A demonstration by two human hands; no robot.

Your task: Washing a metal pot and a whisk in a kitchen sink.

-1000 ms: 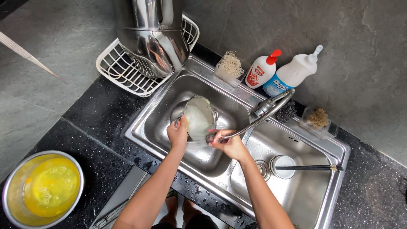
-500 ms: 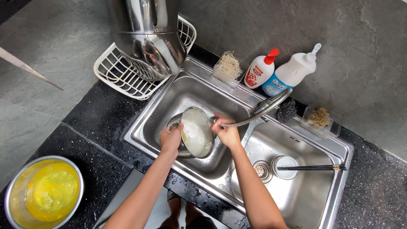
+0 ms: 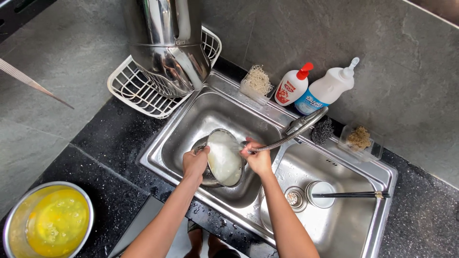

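Rinsing a steel bowl in the left sink basin

Near left on the tabletop (image 3: 119, 143) sits a bowl of beaten egg (image 3: 48, 223). Farther in, the left hand (image 3: 195, 163) grips the steel bowl (image 3: 224, 157) by its rim, tilted over the basin; the right hand (image 3: 257, 159) closes around the faucet hose (image 3: 291, 134). Next, judging by this, comes turning the bowl under the water.

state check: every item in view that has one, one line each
left hand: gripping the bowl's rim
right hand: on the faucet hose
bowl: tilted, over left basin
faucet hose: bent toward bowl
chopsticks: lying across small cup
egg bowl: full, on counter
two bottles: upright, capped
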